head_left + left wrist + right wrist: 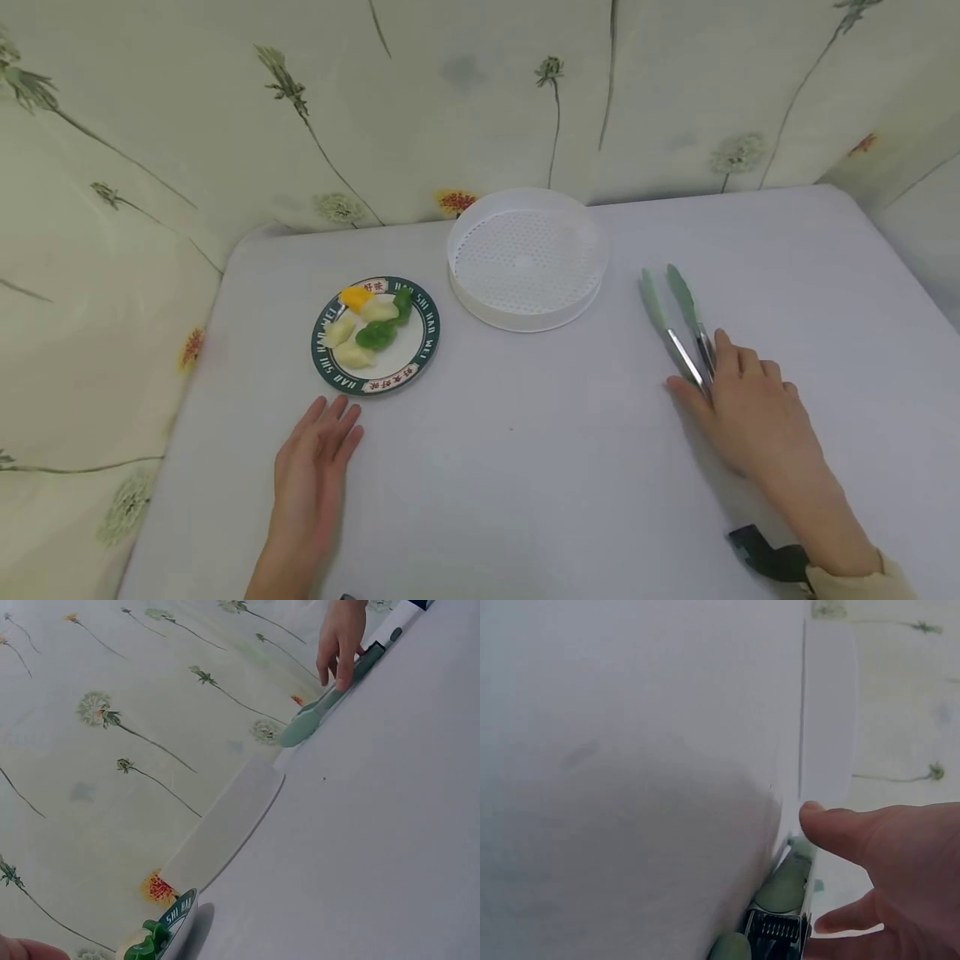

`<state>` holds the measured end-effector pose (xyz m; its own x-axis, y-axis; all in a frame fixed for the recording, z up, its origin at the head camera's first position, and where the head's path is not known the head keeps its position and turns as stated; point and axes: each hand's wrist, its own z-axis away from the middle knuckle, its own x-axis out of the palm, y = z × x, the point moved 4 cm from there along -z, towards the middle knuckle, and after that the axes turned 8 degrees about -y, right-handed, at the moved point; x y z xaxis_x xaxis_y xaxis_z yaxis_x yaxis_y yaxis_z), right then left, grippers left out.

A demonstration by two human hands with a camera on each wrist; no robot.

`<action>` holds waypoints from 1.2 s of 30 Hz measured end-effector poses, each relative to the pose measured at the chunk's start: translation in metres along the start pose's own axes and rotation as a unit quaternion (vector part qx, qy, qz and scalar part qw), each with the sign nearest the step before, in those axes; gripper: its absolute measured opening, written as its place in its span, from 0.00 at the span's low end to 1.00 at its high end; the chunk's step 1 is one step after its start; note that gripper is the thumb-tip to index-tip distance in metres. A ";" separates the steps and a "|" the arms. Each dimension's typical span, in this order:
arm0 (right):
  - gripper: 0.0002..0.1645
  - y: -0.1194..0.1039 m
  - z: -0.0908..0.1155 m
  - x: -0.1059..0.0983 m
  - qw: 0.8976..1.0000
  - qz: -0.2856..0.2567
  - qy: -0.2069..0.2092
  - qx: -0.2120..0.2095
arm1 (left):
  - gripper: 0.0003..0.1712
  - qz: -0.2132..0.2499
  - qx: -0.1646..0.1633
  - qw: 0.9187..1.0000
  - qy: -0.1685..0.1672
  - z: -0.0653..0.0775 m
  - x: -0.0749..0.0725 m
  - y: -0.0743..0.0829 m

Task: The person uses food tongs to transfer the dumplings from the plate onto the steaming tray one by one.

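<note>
In the head view, my left hand lies with fingers loosely extended just below a plate with a green lettered rim. On the plate are several dumpling-like pieces: pale ones, green ones and a yellow one. My right hand is over the handle end of the tongs, thumb on one side and fingers on the other. The tongs have pale green tips and metal arms. In the right wrist view, the thumb is straight and apart from the tongs.
A round white tray with a perforated bottom stands at the back middle of the white-covered table. Behind the table hangs a flower-patterned cloth. A black strap-like piece is by the right wrist.
</note>
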<state>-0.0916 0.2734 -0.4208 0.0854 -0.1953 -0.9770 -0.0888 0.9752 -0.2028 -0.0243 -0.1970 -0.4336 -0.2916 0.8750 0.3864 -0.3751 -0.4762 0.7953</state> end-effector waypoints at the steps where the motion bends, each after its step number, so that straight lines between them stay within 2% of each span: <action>1: 0.53 0.001 -0.001 -0.001 1.000 0.004 0.004 -0.002 | 0.38 0.012 -0.003 1.000 -0.009 -0.002 0.000 0.000; 8: 0.51 0.003 -0.006 -0.001 1.000 0.001 0.006 0.000 | 0.40 0.057 -0.020 0.997 -0.052 -0.009 0.005 0.001; 13: 0.47 -0.003 -0.007 -0.001 0.999 -0.008 0.030 -0.011 | 0.41 0.077 -0.020 0.995 -0.059 -0.009 0.006 0.001; 19: 0.39 -0.007 -0.011 -0.001 0.997 -0.014 0.072 -0.022 | 0.41 0.087 -0.017 0.994 -0.058 -0.009 0.008 0.001; 28: 0.33 -0.007 -0.013 0.000 0.996 -0.054 0.063 -0.011 | 0.38 0.090 -0.013 0.994 -0.054 -0.009 0.009 -0.002; 36: 0.34 -0.008 -0.009 0.002 0.996 -0.066 0.059 0.004 | 0.36 0.093 -0.013 0.994 -0.049 -0.009 0.009 -0.004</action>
<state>-0.0996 0.2643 -0.4219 -0.0216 -0.3322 -0.9430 -0.0771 0.9409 -0.3297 -0.0337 -0.1880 -0.4380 -0.2715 0.7756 0.5698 -0.3454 -0.6312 0.6945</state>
